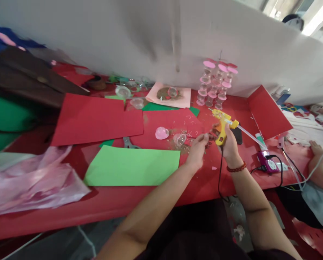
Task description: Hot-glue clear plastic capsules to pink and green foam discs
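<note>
My right hand [231, 145] is wrapped around the handle of a yellow hot glue gun [221, 135]. A clear glue stick [252, 136] runs out of its back end, and its nozzle points up and left. Just left of the handle is my left hand [197, 150], fingers bent together near the gun. Whatever they pinch, if anything, is too small to make out. Further left lie a clear plastic cup [180, 139] and a pink rounded piece [161, 133], among thin scraps on the red table cover [174, 121].
Stacked clear cups with pink discs [211, 85] stand by the wall. Light green card [134, 167], red card [96, 119] and scissors [129, 143] lie left. A purple power socket [269, 162] with cords sits right, near another person's arm [321, 168].
</note>
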Demonstrator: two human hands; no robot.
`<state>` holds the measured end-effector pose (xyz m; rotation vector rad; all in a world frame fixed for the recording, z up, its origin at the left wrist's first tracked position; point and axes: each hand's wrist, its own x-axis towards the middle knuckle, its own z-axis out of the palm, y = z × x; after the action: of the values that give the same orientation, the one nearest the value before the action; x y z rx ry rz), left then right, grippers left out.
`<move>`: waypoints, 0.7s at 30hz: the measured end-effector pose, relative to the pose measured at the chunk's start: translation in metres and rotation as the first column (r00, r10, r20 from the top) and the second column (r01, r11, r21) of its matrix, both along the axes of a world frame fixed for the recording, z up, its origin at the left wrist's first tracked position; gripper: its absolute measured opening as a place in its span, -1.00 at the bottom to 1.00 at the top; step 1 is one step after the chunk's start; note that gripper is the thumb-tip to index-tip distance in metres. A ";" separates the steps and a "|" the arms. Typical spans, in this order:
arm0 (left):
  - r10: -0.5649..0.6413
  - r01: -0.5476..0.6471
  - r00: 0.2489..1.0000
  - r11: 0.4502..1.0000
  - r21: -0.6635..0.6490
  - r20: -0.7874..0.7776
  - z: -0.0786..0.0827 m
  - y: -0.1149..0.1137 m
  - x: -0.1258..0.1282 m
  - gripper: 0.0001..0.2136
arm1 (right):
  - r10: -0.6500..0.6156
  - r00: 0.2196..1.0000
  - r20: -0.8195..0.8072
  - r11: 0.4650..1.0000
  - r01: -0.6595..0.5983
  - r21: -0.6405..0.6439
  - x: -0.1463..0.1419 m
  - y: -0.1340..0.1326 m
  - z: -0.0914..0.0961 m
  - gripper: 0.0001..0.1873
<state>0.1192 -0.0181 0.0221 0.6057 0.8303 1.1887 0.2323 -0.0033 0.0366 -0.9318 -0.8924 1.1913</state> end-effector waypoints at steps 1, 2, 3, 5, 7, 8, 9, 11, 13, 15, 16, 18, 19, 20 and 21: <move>0.023 -0.023 1.000 1.000 0.005 -0.002 -0.002 -0.001 0.002 -0.78 | -0.012 1.000 -0.002 1.000 0.012 0.026 0.000 0.000 0.001 -0.50; 0.033 -0.033 0.999 0.999 0.001 0.002 -0.004 -0.003 0.004 -0.77 | -0.030 1.000 0.005 0.998 0.030 0.055 -0.001 -0.001 0.001 -0.47; 0.037 -0.037 0.999 0.999 -0.010 0.005 -0.006 -0.005 0.006 -0.76 | -0.053 0.998 0.017 0.995 0.052 0.085 -0.002 -0.002 0.002 -0.43; -0.015 0.016 1.000 0.999 -0.047 0.023 -0.009 -0.008 0.010 -0.74 | -0.071 0.996 0.050 0.990 0.065 0.122 -0.005 -0.006 0.004 -0.35; -0.079 0.083 0.996 0.993 -0.082 0.046 -0.012 -0.011 0.014 -0.71 | -0.054 0.996 0.077 0.990 0.044 0.132 -0.007 -0.009 0.007 -0.28; -0.105 0.110 0.993 0.990 -0.091 0.059 -0.013 -0.012 0.015 -0.69 | -0.045 0.995 0.084 0.991 0.034 0.131 -0.008 -0.010 0.009 -0.26; -0.124 0.130 0.990 0.987 -0.093 0.068 -0.013 -0.013 0.016 -0.68 | -0.043 0.995 0.086 0.991 0.031 0.130 -0.008 -0.011 0.011 -0.24; -0.150 0.157 0.986 0.983 -0.094 0.078 -0.014 -0.014 0.017 -0.68 | -0.049 0.996 0.081 0.992 0.039 0.123 -0.009 -0.011 0.013 -0.21; -0.161 0.169 0.984 0.981 -0.099 0.080 -0.014 -0.014 0.017 -0.69 | -0.047 0.996 0.073 0.993 0.039 0.109 -0.008 -0.011 0.015 -0.20; -0.172 0.179 0.982 0.980 -0.089 0.081 -0.014 -0.014 0.017 -0.68 | -0.029 0.998 0.057 0.995 0.023 0.097 -0.007 -0.010 0.015 -0.18; -0.178 0.184 0.981 0.980 -0.079 0.081 -0.014 -0.014 0.017 -0.66 | -0.016 0.999 0.048 0.996 0.012 0.091 -0.007 -0.010 0.015 -0.17; -0.185 0.190 0.980 0.980 -0.060 0.074 -0.015 -0.014 0.016 -0.64 | 0.008 0.999 0.037 0.997 -0.011 0.080 -0.006 -0.010 0.014 -0.15; -0.189 0.193 0.980 0.980 -0.051 0.066 -0.016 -0.014 0.016 -0.63 | 0.020 0.999 0.036 0.997 -0.023 0.073 -0.006 -0.011 0.014 -0.15; -0.192 0.195 0.980 0.980 -0.044 0.059 -0.016 -0.015 0.016 -0.63 | 0.034 0.999 0.039 0.997 -0.037 0.066 -0.005 -0.011 0.014 -0.14; -0.194 0.196 0.980 0.980 -0.038 0.052 -0.017 -0.015 0.017 -0.63 | 0.048 0.998 0.045 0.997 -0.051 0.058 -0.005 -0.012 0.014 -0.13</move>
<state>0.1358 -0.0329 0.0051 0.6066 0.7363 1.0009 0.2275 -0.0150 0.0505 -0.8946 -0.9853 1.1842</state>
